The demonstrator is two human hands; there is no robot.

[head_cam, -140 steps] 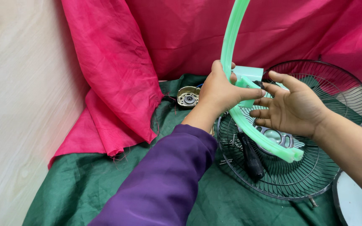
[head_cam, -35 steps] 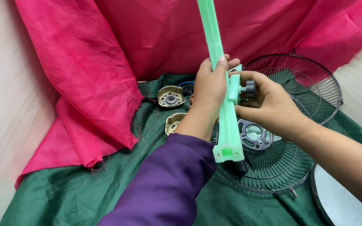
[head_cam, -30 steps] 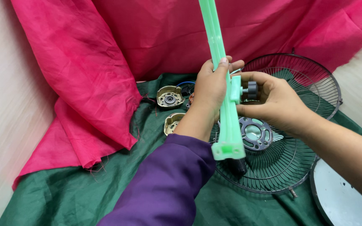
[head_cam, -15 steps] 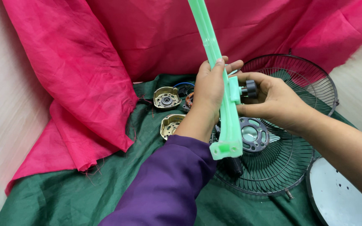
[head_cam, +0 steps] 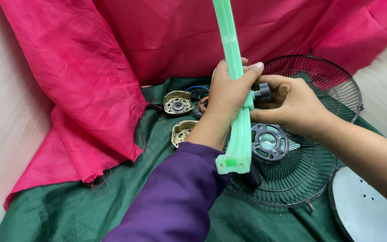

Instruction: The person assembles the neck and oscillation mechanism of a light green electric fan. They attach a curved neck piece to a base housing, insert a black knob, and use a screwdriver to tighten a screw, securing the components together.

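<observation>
The left hand [head_cam: 229, 92], in a purple sleeve, is wrapped closed around a long green plastic bar [head_cam: 240, 134] that stands almost upright at the middle of the view and runs out of the top edge. At 3 o'clock of it, the right hand [head_cam: 294, 105] pinches a small black knob [head_cam: 264, 93] that sits against the bar's side. Below both hands, a black wire fan guard [head_cam: 319, 179] lies flat on the green cloth [head_cam: 81, 206]. Two metal motor end caps [head_cam: 178, 102] rest at 9 o'clock of the left hand, near the pink cloth [head_cam: 90, 76].
</observation>
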